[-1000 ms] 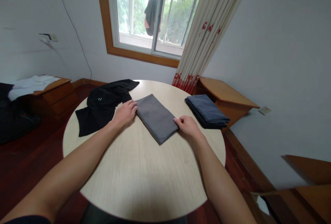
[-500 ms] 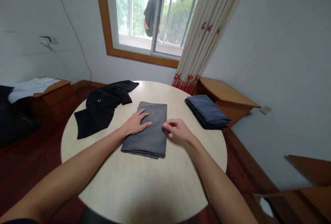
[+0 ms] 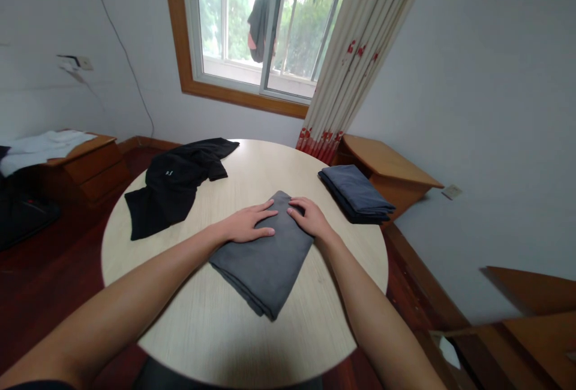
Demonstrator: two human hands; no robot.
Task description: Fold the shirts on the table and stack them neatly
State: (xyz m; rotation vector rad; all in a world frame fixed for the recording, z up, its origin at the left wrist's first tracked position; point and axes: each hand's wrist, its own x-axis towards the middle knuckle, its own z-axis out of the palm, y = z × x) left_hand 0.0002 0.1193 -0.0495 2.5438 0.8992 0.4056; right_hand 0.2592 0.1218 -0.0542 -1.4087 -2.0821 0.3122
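Observation:
A folded dark grey garment [image 3: 283, 258] lies on the round table, turned so that one corner points towards me. My left hand [image 3: 247, 223] rests flat on its left upper part, fingers spread. On the upper right edge sits my right hand [image 3: 309, 217], with its index finger and thumb apart on top of the cloth. Its other fingers are largely hidden, so a hold under the edge cannot be made out. The garment's kind does not show because it is folded up.
A black short-sleeved shirt [image 3: 173, 189] lies loosely at the table's left. Folded dark clothes [image 3: 355, 192] are stacked by the right rim of the pale table [image 3: 243, 330]. Behind stand a wooden cabinet [image 3: 387, 159], a curtain [image 3: 351, 66] and a window.
The grey garment has turned from nearly straight to diagonal, its near corner now closer to me. My right hand has moved from beside its right edge onto its upper edge.

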